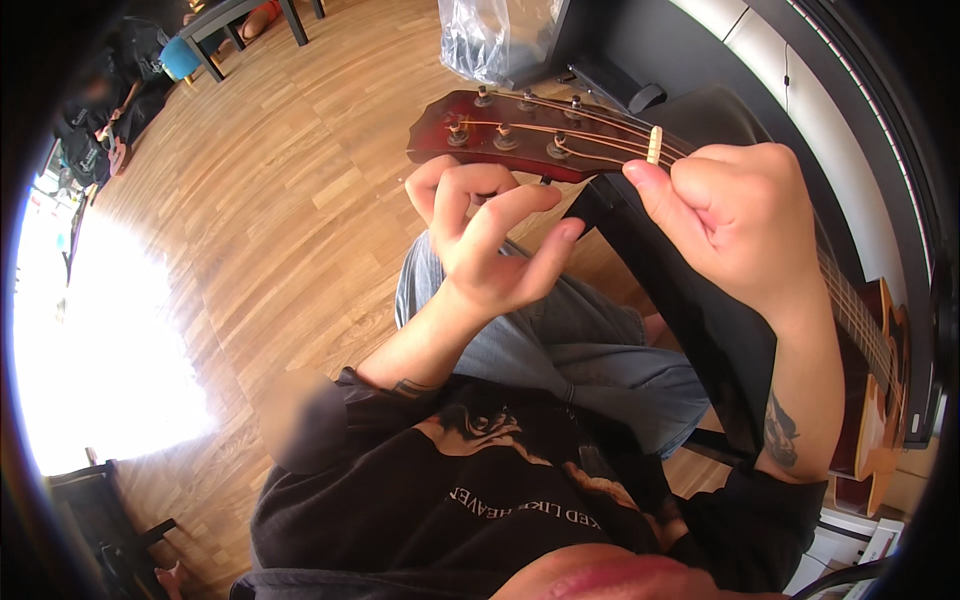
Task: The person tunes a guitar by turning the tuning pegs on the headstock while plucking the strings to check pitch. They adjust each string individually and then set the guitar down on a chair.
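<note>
A guitar's dark red headstock [478, 135] with metal posts lies across the upper middle, strings running right over the pale nut [655, 145]. My left hand [490, 235] is below its near edge, fingers bent around the tuning pegs. The index fingertip is by one peg [546, 180], and the thumb stands apart. My right hand [745, 220] is a fist over the neck just right of the nut, thumb tip beside it. One string [595, 156] curves loosely from its post toward that thumb; what the fist holds is hidden. The guitar's body [875, 420] shows at lower right.
A slanting black panel [690, 300] is under the neck, over my jeans [560, 330]. An electric piano [835, 60] curves along the right. A clear plastic bag [475, 45] stands at the top. A dark-clothed figure with a small guitar-like instrument [117, 155] shows far left.
</note>
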### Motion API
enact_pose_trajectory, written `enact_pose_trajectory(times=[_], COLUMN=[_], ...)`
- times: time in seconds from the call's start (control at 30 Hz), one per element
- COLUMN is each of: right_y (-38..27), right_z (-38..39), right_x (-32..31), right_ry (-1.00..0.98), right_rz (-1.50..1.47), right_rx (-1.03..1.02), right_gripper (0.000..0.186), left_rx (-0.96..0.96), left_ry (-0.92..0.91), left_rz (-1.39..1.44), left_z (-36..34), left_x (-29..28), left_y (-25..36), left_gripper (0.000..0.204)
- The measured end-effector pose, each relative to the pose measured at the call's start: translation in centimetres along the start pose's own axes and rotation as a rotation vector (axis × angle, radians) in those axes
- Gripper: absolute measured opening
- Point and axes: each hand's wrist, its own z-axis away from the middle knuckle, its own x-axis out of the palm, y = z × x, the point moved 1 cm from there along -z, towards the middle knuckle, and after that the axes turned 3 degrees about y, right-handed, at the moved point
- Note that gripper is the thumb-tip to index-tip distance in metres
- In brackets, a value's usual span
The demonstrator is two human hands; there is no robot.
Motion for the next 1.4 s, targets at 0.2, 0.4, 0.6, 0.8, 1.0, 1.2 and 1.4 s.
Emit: enact_pose_trajectory(times=[0.2,0.4,0.6,0.8,1.0,1.2,1.4], right_y=[-0.3,-0.1,-0.3,-0.1,0.1,0.1,-0.1], right_z=[-0.2,-0.3,-0.1,-0.3,-0.1,-0.2,0.0], right_x=[-0.1,-0.3,-0.1,-0.1,-0.1,-0.1,0.0], right_ry=[-0.012,-0.025,-0.025,-0.047,-0.061,-0.082,-0.074], right_rz=[-0.005,0.004,0.010,0.035,0.055,0.049,0.048], right_rx=[0.006,0.008,-0.007,-0.009,-0.032,-0.033,-0.025], right_gripper=[0.053,0.053,0.053,0.053,0.052,0.052,0.051], left_rx=[-0.018,-0.051,0.057,0.074,-0.168,-0.323,-0.075], left_ry=[0.104,0.125,0.153,-0.259,-0.223,-0.105,-0.274], left_rz=[0.027,0.071,0.107,0.040,0.162,0.024,0.009], left_z=[0.3,-0.2,0.1,-1.4,-1.9,-1.9,-1.8], left_x=[-0.2,0.0,0.2,-2.0,-2.5,-2.4,-2.6], left_y=[-0.9,-0.6,-1.1,1.6,2.8,1.6,1.3], left_gripper=[0.047,0.040,0.037,0.027,0.020,0.021,0.022])
